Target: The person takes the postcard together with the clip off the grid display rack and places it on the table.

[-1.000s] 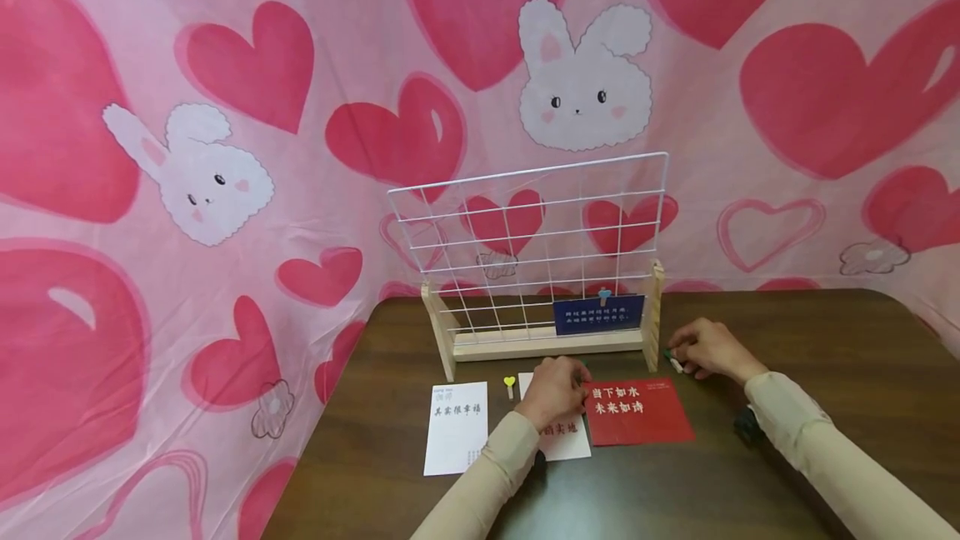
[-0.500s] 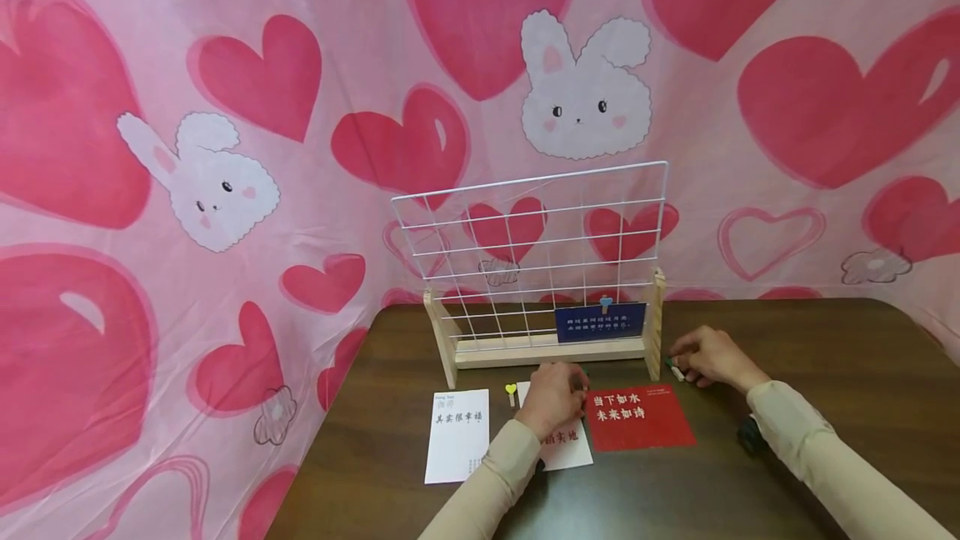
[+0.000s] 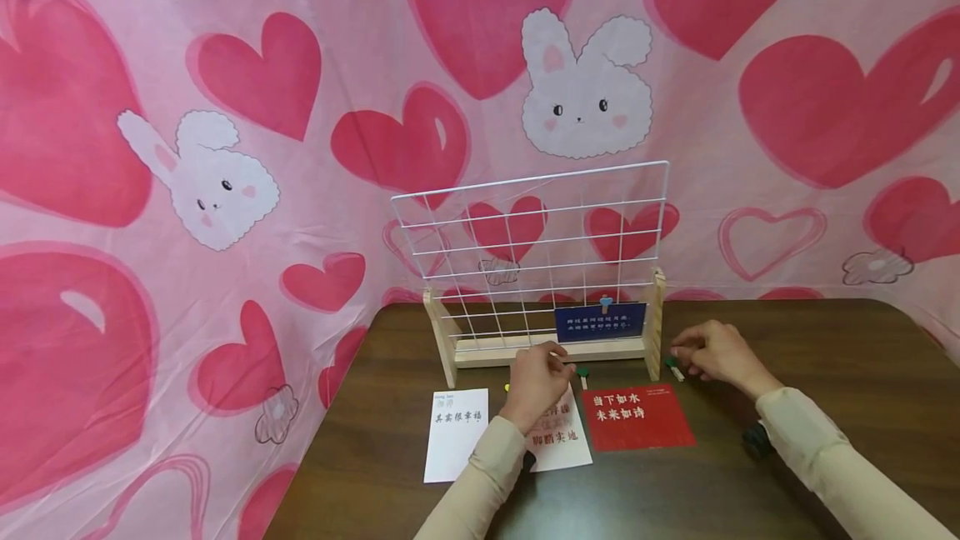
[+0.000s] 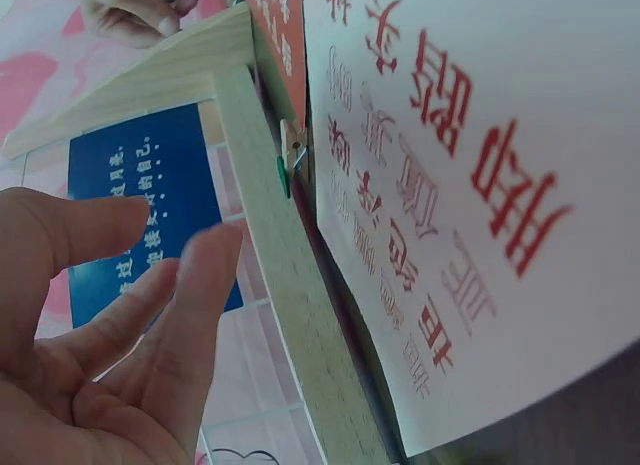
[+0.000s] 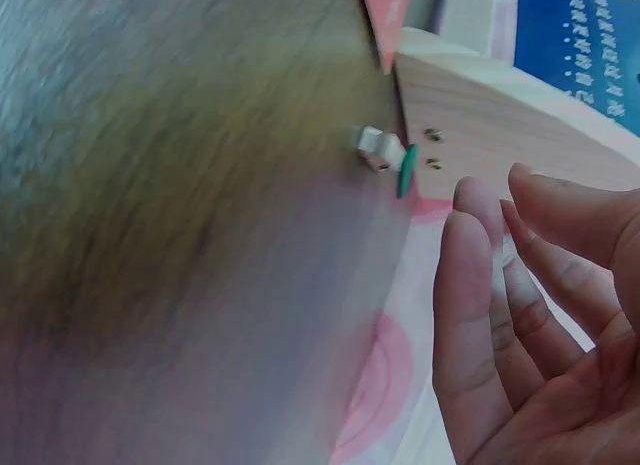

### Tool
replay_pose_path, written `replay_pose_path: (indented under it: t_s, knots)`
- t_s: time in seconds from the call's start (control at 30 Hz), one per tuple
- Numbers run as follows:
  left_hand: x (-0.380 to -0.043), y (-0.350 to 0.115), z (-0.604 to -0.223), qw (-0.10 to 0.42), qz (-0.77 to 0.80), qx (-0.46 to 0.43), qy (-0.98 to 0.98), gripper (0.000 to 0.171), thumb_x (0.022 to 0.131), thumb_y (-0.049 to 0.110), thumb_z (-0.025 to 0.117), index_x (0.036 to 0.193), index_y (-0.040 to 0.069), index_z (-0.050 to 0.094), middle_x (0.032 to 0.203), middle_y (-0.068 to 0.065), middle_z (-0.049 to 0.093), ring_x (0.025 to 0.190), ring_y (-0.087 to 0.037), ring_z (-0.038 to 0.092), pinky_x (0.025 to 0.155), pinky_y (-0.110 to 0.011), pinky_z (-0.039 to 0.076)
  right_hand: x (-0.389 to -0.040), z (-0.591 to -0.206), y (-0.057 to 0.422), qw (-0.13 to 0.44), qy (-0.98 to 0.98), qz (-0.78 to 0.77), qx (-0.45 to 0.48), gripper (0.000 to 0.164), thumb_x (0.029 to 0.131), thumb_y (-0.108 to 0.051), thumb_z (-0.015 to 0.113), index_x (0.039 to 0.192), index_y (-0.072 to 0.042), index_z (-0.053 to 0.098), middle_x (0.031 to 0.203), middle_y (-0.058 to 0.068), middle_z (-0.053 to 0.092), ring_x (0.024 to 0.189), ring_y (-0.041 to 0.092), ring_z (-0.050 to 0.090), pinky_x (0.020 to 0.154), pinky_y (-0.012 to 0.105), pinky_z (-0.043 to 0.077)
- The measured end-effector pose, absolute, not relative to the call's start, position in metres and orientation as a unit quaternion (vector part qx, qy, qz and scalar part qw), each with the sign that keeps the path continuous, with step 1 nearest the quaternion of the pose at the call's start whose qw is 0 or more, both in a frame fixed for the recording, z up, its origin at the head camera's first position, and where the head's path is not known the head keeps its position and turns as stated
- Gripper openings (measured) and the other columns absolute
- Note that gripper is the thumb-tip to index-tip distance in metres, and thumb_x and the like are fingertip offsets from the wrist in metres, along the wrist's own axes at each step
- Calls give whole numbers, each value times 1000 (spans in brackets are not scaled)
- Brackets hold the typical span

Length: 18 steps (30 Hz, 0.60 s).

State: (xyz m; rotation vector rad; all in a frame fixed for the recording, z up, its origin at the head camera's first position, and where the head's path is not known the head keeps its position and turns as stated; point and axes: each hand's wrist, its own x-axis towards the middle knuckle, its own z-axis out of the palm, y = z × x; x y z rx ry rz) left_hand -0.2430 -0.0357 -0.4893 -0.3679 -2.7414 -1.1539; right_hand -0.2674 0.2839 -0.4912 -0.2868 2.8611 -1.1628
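My left hand point(image 3: 534, 386) hovers over the white card with red characters point(image 3: 561, 450), its thumb and fingers loosely bent and nothing between them. Just right of its fingertips lies a small clothespin with a green top point(image 3: 583, 377), also seen by the rack's foot in the left wrist view. Beside the rack's right post, my right hand point(image 3: 722, 357) holds nothing, its fingers slightly curved and apart. A second green-topped clothespin point(image 3: 676, 369) lies on the table just below its fingertips; the right wrist view shows this clothespin point(image 5: 385, 153) apart from the hand.
A white wire grid rack point(image 3: 525, 244) on a wooden base point(image 3: 480, 354) stands behind the cards. A clothespin with a blue heart point(image 3: 606, 303) fastens a blue card point(image 3: 592, 327) to it. A red card point(image 3: 641, 422), another white card point(image 3: 456, 440) and a partly hidden yellow-topped clothespin point(image 3: 507, 388) lie in front.
My left hand has shifted left and up off the white card's right edge, uncovering the green-topped clothespin. My right hand has drawn slightly right, away from the other clothespin.
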Motion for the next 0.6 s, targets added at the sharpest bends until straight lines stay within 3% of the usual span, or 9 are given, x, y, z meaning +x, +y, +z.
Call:
replay_pose_path:
  t_s: [0.17, 0.37, 0.6]
  knots:
    - [-246, -39, -487, 106, -400, -116, -903, 23, 91, 14, 78, 111, 3, 77, 88, -5, 79, 71, -4, 72, 66, -19, 57, -261, -484, 277, -23, 926, -359, -111, 19, 92, -16, 78, 100, 1, 78, 77, 6, 76, 57, 13, 66, 52, 26, 55]
    - [-250, -41, -482, 137, -409, -105, -896, 29, 92, 16, 77, 118, 2, 76, 104, -13, 81, 91, -21, 80, 80, -29, 63, -253, -473, 259, -125, 923, -333, -148, 8, 87, -14, 81, 88, -6, 79, 73, 0, 76, 59, 1, 59, 56, 23, 49]
    - [-256, -43, -480, 167, -414, -94, -890, 32, 91, 15, 77, 121, 3, 75, 116, -12, 80, 103, -25, 78, 90, -37, 62, -248, -456, 230, -194, 897, -345, -196, 9, 84, -8, 84, 91, -6, 79, 73, 1, 76, 59, 0, 60, 53, 21, 52]
